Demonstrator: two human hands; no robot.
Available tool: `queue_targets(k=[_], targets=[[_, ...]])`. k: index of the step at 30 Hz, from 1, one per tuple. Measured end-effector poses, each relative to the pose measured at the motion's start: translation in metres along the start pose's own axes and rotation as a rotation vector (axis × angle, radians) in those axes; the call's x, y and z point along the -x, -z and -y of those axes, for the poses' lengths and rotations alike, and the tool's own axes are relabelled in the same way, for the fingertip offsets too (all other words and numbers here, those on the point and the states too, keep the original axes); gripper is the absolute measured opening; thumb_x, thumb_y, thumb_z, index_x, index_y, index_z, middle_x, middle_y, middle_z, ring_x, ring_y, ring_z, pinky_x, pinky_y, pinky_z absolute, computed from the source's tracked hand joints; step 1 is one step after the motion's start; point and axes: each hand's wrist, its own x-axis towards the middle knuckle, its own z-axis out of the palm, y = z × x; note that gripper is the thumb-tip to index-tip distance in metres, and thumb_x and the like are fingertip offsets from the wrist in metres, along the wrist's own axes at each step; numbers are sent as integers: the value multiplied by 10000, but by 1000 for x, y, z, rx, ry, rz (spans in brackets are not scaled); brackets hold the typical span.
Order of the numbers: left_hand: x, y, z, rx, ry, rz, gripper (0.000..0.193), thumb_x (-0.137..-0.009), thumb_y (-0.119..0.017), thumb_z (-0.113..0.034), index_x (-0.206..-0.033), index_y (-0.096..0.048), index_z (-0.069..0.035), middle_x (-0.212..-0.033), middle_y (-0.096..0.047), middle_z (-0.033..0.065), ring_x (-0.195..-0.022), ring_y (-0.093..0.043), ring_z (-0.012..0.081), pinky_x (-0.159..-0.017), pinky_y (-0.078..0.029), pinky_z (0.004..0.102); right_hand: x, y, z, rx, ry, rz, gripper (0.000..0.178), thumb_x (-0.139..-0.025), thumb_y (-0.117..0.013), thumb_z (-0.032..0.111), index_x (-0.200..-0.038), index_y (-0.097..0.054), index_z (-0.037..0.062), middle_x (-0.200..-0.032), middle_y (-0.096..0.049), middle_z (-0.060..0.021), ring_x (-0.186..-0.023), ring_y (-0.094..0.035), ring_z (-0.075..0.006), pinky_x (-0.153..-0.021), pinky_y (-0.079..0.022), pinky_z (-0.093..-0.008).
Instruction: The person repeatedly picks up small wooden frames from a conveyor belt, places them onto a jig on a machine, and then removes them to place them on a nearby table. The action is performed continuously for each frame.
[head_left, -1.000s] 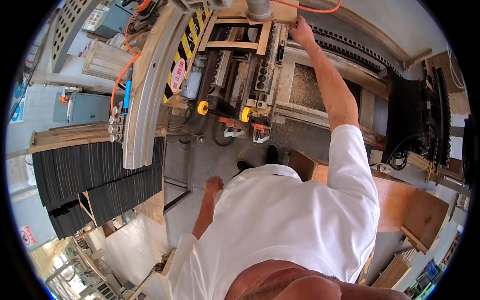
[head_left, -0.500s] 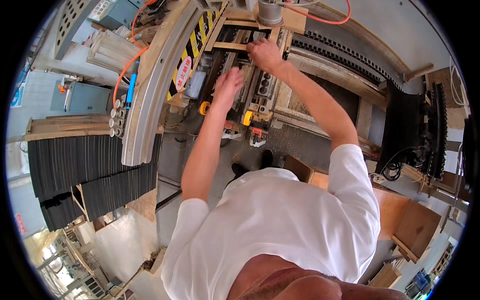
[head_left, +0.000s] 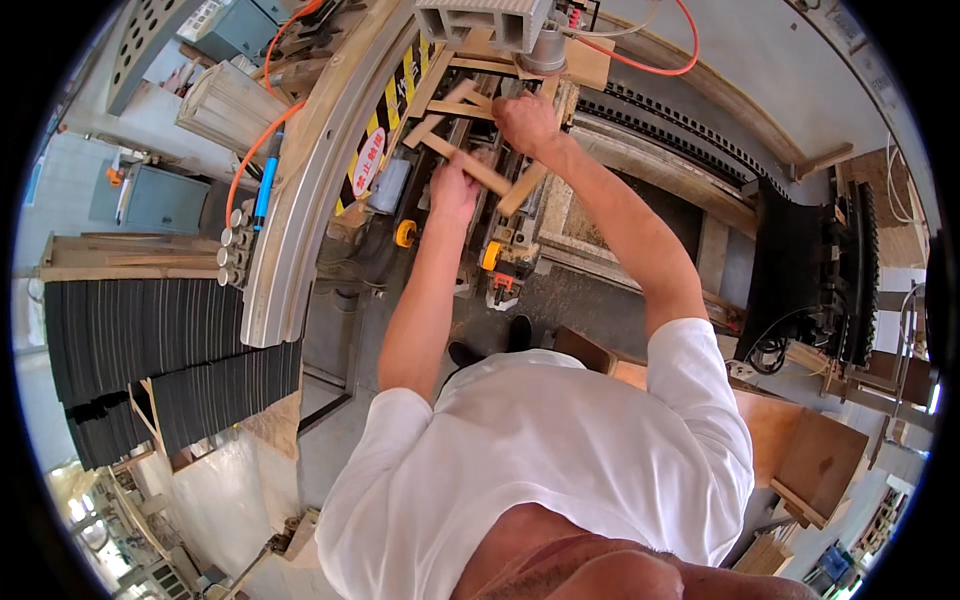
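Observation:
My left hand (head_left: 455,188) is closed on a bar of a light wooden frame (head_left: 482,175), held tilted over the machine's rails; motion blurs the fingers a little. Just ahead of it, my right hand (head_left: 527,122) is bent down with its fingers curled at the corner of a second wooden frame (head_left: 458,109), which lies farther back on the machine. My own hand hides what its fingertips grip. A grey metal cylinder (head_left: 544,50) stands right behind that hand, over a flat wooden piece (head_left: 588,64).
A silver rail (head_left: 285,225) with a yellow-black striped strip (head_left: 403,85) runs along the left. Yellow round knobs (head_left: 490,256) sit at the machine's near end. Black toothed tracks (head_left: 690,135) stretch to the right. Dark boards (head_left: 130,340) stand stacked at far left.
My left hand, empty with fingers apart before, has moved slightly and now holds a tilted wooden frame. My right hand stays near the same corner. The view has shifted a little.

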Motion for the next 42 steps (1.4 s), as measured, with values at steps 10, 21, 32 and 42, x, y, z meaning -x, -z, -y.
queue_targets(k=[10, 21, 32, 42], targets=[[174, 54, -14, -302, 0, -50, 305, -1005, -503, -198, -1236, -532, 0, -1138, -642, 132, -1043, -634, 248, -928, -508, 387, -3, -9, 3, -22, -15, 77, 137, -827, -596, 147, -922, -683, 98, -876, -701, -135, -917, -665, -316, -858, -455, -447], [59, -17, -3, 4, -50, 47, 206, -995, -516, -135, -1158, -502, -10, -1125, -582, 128, -1064, -597, 288, -985, -477, 475, 89, 80, 14, -496, -9, -225, 203, -827, -685, 237, -964, -688, 88, -889, -687, -121, -865, -660, -316, -762, -519, -415], [-46, -47, -10, 1, -93, -88, 280, -999, -519, -218, -1113, -510, 37, -1049, -601, 167, -928, -633, 265, -824, -553, 444, 61, 18, 12, -75, 111, -180, 204, -761, -713, 177, -942, -659, 97, -965, -667, -78, -964, -610, -276, -841, -446, -409], [-53, -54, -25, -571, -64, -112, 360, -989, -536, -330, -1006, -563, 30, -855, -621, 107, -680, -661, 224, -615, -597, 345, 25, 5, 1, 41, 15, -94, 200, -752, -658, 126, -949, -684, 107, -920, -689, -83, -964, -637, -271, -834, -463, -399]])
